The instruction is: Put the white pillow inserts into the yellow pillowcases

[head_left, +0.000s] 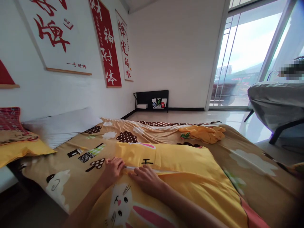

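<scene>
A yellow pillow (180, 164) with a rabbit print lies on the tan patterned bedsheet (249, 164) in front of me. My left hand (113, 169) pinches the pillowcase at its open white-lined edge (133, 167), fingers closed on the fabric. My right hand (147, 179) lies on the pillow just right of the left hand, fingers pressed on the same edge. Both forearms reach in from the bottom of the view.
A white pillow (64, 125) and a yellow pillow with a red patterned cloth (14, 139) lie at the left by the wall. A crumpled yellow cloth (204, 133) sits at the far bed edge. A grey chair (275, 101) stands right, near glass doors.
</scene>
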Demonstrator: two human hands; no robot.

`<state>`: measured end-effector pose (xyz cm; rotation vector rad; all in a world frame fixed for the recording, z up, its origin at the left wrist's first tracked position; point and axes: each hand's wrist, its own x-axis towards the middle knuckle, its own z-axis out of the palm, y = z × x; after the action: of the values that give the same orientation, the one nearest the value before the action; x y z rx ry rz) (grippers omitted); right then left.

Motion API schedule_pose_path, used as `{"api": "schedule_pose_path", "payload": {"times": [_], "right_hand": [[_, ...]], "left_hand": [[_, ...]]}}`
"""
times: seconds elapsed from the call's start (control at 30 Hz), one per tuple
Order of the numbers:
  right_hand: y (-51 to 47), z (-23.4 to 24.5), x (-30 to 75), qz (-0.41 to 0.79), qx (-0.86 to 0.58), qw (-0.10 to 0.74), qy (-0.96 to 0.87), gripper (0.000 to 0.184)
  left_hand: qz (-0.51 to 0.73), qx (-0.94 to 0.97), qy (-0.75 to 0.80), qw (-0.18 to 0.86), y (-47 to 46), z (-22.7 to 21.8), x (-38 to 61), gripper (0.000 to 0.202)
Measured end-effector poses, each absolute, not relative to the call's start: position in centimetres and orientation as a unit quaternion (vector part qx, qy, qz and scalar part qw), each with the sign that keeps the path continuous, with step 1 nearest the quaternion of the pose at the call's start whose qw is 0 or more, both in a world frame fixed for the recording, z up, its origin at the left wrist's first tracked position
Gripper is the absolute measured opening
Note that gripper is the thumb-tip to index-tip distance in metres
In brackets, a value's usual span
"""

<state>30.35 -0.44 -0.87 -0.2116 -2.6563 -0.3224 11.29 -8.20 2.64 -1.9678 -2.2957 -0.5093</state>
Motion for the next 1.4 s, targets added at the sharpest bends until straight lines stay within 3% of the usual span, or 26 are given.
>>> {"api": "schedule_pose_path", "payload": {"times": [0.5, 0.8, 1.07, 1.23, 1.4], "right_hand": [[-0.6, -0.9, 30.5, -0.113, -0.083, 0.234, -0.962, 0.02], [-0.6, 1.3, 30.3, -0.076, -0.097, 0.19, -0.974, 0.018], [-1.2, 1.8, 27.6, -0.123, -0.106, 0.212, -0.964, 0.011], [-1.1, 0.7, 26.2, -0.106, -0.12, 0.162, -0.974, 0.016], [-1.1, -0.1, 26.3, -0.121, -0.087, 0.189, -0.971, 0.016]], "left_hand": [[-0.108, -0.624, -0.773, 0.031, -8.7, 2.0, 9.6, 0.032], [-0.108, -0.615, -0.777, 0.073, -8.4, 2.1, 11.0, 0.034], [-0.088, -0.641, -0.762, -0.022, -7.5, 2.5, 11.3, 0.025], [-0.11, -0.626, -0.77, -0.046, -7.6, 2.6, 10.7, 0.026], [-0.092, -0.591, -0.801, -0.026, -8.1, 2.4, 10.8, 0.024]]}}
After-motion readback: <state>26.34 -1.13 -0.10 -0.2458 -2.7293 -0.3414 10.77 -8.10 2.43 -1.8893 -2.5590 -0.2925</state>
